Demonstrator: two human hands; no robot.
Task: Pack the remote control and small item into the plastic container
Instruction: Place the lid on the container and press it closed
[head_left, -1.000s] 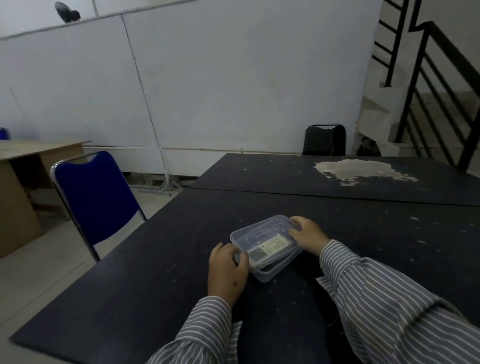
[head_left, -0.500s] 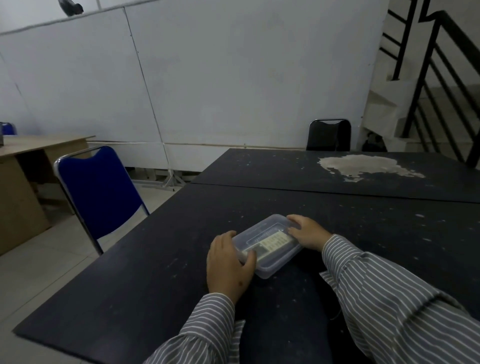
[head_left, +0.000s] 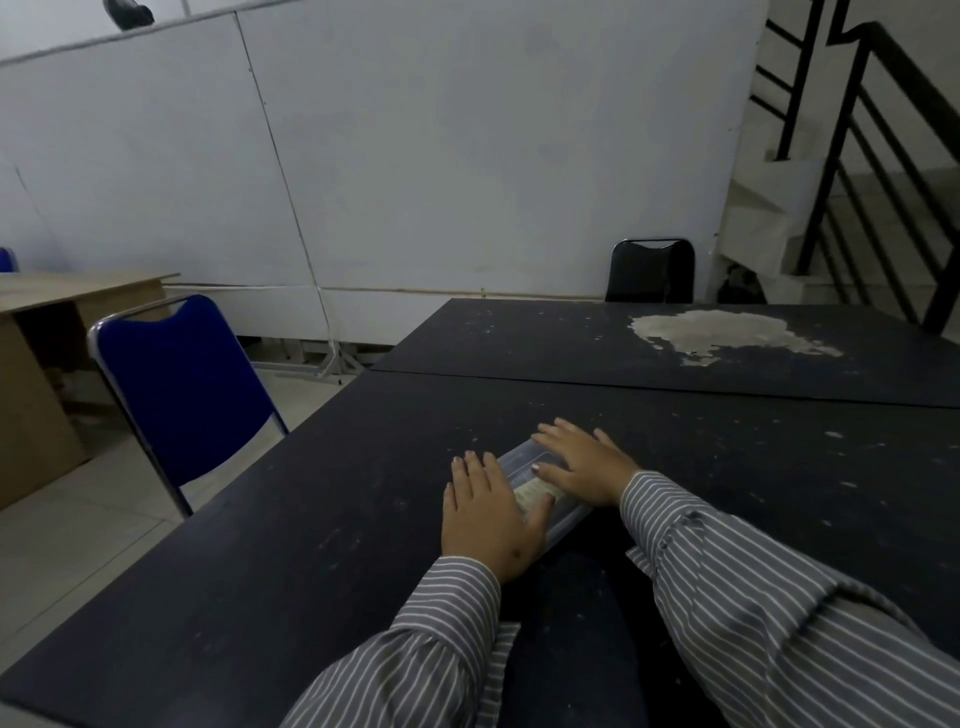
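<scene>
A clear plastic container (head_left: 521, 464) with its lid on lies on the black table (head_left: 311, 545) in front of me. Through the lid I see the remote control (head_left: 535, 492), with a pale label on it. The small item cannot be made out. My left hand (head_left: 488, 514) lies flat over the container's near left end, thumb across the lid. My right hand (head_left: 584, 467) rests palm down on the far right part of the lid, fingers spread. Both hands cover most of the container.
A blue chair (head_left: 182, 384) stands at the table's left edge. A second black table with a worn pale patch (head_left: 717, 332) joins behind, with a black chair (head_left: 652, 270) beyond. A wooden desk (head_left: 62, 296) is far left, stairs with a black railing (head_left: 883, 156) far right.
Both hands went from gripping the container's ends to lying flat on top of the lid. The container now sits flatter under my palms.
</scene>
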